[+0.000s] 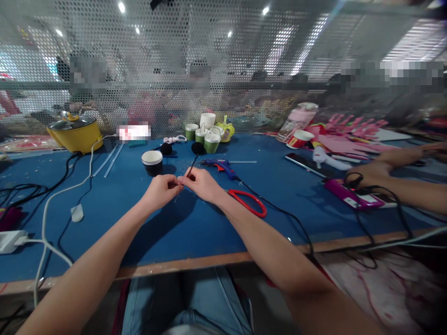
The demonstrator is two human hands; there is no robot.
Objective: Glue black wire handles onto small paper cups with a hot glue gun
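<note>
My right hand (202, 184) is closed in a pinch around a thin black stem (193, 165) topped by a round black ball (197, 148). Against its fingertips, my left hand (162, 188) is also pinched; what lies between its fingers is hidden. Just beyond my left hand stands a small black cup (152, 164) with a white inside. A second black ball (165, 149) sits behind that cup. To the right of my hands lie a blue glue gun (221, 168) and red-handled scissors (248, 203), partly covered by my right forearm.
Green and white cups (211, 143) stand at the back of the blue table (160, 232). A yellow pot (75, 132) and white cable (44, 223) are left. At right, a co-worker's arm (405, 181) reaches past a purple power strip (352, 194), a phone (307, 165) and pink pieces (352, 139).
</note>
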